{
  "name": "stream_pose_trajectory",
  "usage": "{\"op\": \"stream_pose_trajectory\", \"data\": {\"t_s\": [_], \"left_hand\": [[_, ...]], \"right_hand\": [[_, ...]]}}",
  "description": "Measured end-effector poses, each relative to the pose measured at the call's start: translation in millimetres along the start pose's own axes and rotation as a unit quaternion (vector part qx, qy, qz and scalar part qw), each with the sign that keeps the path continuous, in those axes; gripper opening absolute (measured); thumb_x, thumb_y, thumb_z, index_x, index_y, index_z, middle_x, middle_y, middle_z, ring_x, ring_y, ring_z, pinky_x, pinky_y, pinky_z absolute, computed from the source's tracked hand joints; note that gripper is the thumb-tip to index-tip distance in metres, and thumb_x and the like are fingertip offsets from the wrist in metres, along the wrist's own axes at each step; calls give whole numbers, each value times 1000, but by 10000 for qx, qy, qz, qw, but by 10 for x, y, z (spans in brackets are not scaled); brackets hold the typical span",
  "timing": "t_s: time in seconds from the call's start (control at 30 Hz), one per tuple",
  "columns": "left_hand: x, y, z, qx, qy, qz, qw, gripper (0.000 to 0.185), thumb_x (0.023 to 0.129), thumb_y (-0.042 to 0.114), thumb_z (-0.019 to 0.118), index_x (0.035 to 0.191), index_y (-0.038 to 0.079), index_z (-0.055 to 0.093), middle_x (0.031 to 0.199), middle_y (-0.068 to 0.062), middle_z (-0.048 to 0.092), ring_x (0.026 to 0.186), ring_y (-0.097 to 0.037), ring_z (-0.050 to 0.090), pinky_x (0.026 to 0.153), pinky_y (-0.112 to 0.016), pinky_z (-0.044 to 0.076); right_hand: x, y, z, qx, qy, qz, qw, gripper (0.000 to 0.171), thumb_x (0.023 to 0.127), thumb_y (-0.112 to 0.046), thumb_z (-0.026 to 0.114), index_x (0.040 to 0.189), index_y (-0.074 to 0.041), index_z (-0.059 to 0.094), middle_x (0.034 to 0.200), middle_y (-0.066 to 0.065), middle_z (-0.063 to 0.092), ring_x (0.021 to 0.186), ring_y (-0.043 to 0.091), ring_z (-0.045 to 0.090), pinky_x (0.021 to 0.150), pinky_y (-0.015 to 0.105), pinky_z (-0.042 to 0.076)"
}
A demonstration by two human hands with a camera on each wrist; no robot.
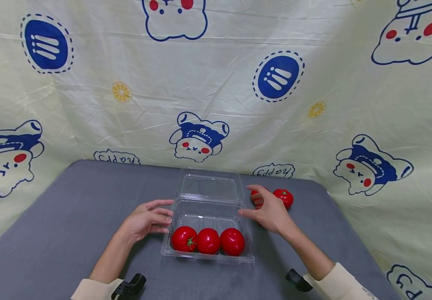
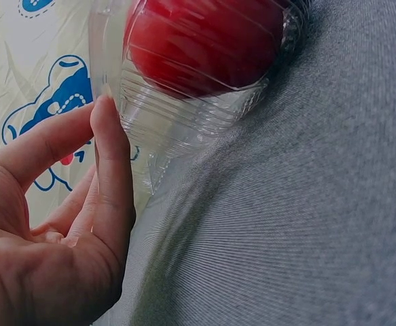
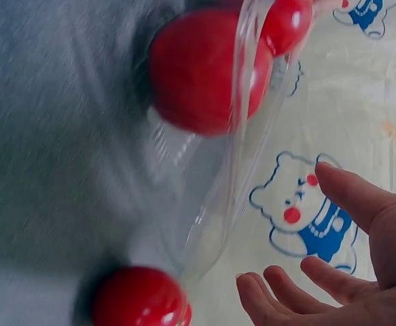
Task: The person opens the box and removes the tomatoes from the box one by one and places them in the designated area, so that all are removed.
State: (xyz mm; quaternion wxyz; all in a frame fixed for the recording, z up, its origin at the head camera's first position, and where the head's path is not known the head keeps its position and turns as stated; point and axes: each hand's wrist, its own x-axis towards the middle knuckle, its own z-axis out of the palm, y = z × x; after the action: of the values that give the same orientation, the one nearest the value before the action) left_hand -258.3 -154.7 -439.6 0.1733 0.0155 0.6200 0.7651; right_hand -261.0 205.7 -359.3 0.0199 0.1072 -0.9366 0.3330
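Observation:
A clear plastic clamshell box [image 1: 206,210] lies with its lid [image 1: 210,183] folded back. Three red tomatoes [image 1: 232,241] sit in a row along its near side. My left hand [image 1: 146,218] is at the box's left edge, its fingertips touching the rim [image 2: 106,61] in the left wrist view. My right hand [image 1: 270,210] hovers past the right rim with thumb and fingers spread apart, holding nothing. Beyond it, two more tomatoes rest on the table: one [image 1: 283,197] shows well, the other [image 1: 254,194] is partly hidden by the fingers.
The box and tomatoes are on a grey cloth-covered table [image 1: 81,208]. A pale curtain [image 1: 234,129] printed with cartoon bears hangs behind the table's far edge. Black straps with camera mounts [image 1: 129,287] are worn on both wrists.

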Motion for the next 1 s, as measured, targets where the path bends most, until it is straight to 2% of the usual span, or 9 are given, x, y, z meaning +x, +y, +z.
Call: {"op": "stream_pose_trajectory", "data": {"t_s": [0.33,0.67,1.0], "left_hand": [[-10,10,9,-14,13,14,10000,61,89,0,69,147,-1,48,101,-7,74,72,-16,72,68,-34,64],[-20,29,6,12,-70,52,10000,63,90,2,69,148,-1,45,102,-6,74,72,-15,72,69,-33,64],[-10,22,6,22,-45,51,10000,61,90,1,68,148,-1,46,102,-7,74,72,-15,72,69,-33,64]], "right_hand": [[-1,-269,256,74,-317,-156,9993,76,77,-34,87,144,-18,54,133,15,64,116,32,63,86,46,61],[-22,-487,434,285,-660,-390,9966,73,78,-33,87,142,-18,56,131,15,66,117,34,63,85,46,61],[-3,-675,634,193,-1356,-548,9891,73,80,-42,83,144,-22,54,133,14,65,120,36,61,86,48,61]]}}
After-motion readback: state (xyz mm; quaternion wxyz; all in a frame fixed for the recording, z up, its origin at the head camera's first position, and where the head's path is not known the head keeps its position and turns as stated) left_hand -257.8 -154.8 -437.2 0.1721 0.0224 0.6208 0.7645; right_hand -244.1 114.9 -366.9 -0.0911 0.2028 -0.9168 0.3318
